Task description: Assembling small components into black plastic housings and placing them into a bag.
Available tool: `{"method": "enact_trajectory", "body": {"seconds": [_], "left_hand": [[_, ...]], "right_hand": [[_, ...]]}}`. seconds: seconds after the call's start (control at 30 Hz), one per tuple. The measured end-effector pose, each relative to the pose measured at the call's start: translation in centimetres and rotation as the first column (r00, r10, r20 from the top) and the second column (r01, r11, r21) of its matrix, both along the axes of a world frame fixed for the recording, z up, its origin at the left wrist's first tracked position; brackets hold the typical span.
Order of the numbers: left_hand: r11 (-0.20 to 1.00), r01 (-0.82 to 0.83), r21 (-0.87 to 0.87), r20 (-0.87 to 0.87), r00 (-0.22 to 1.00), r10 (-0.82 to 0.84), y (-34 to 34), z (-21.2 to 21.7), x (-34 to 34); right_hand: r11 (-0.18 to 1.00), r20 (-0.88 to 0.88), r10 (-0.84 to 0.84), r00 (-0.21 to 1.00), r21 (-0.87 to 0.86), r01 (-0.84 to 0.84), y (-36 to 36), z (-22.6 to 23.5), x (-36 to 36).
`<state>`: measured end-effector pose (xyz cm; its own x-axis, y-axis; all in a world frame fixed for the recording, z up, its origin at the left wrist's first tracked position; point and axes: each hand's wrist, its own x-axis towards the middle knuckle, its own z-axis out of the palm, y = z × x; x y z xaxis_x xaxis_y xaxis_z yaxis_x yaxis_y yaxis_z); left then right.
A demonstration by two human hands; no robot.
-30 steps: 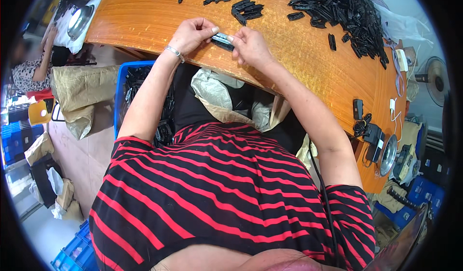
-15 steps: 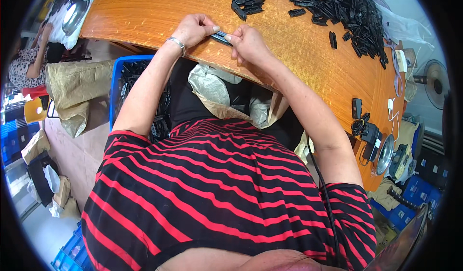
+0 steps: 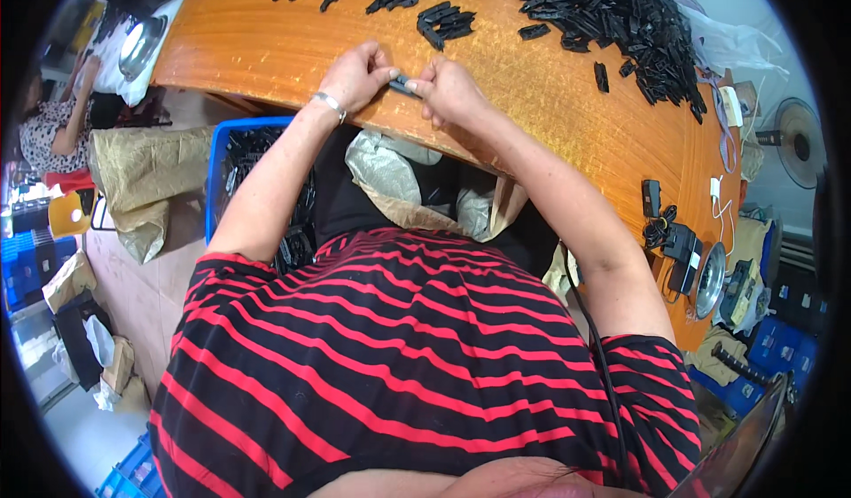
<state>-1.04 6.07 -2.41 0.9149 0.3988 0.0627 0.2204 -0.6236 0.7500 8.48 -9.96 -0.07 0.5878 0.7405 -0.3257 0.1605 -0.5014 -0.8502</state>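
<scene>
Both my hands meet over the near edge of the orange wooden table (image 3: 550,99). My left hand (image 3: 356,74) and my right hand (image 3: 449,90) pinch the two ends of one small black clip-like part (image 3: 404,83) between their fingertips. A silver bracelet sits on my left wrist. Just beyond the hands lies a small cluster of the same black parts (image 3: 446,23). A large heap of them (image 3: 612,19) covers the far right of the table.
A blue crate (image 3: 232,179) with black parts stands under the table at my left, beside brown paper sacks (image 3: 142,179). A grey bag (image 3: 390,166) rests in my lap. Chargers and cables (image 3: 669,232) lie at the table's right end. A fan (image 3: 798,139) stands right.
My hands stayed together on the black part, working it between the fingertips. The view has tilted slightly; nothing was put down or picked up.
</scene>
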Motion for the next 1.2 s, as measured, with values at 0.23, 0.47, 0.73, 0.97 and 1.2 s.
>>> {"method": "enact_trajectory", "body": {"seconds": [0.23,0.47,0.73,0.97,1.2], "left_hand": [[0.921,0.018,-0.389,-0.096,0.994,-0.060,-1.3,2.1,-3.4],[0.955,-0.273,0.112,0.193,0.949,0.249,2.2,0.1,1.8],[0.853,-0.284,0.437,0.252,0.950,0.187,2.9,1.1,8.0],[0.840,-0.271,0.469,0.239,0.955,0.175,3.1,0.2,9.1],[0.830,-0.264,0.492,0.258,0.954,0.151,2.8,0.5,6.5]], "right_hand": [[0.946,0.690,0.245,0.681,-0.017,-0.323,-8.4,-1.4,-4.3],[0.903,0.695,0.345,0.631,-0.062,-0.426,-10.6,-3.9,-6.4],[0.971,0.712,-0.054,0.700,0.201,-0.131,-4.0,-0.3,-0.3],[0.996,0.752,-0.058,0.657,-0.004,0.092,2.3,-0.7,3.1],[0.995,0.745,-0.058,0.664,0.101,-0.026,0.6,-1.6,2.6]]}}
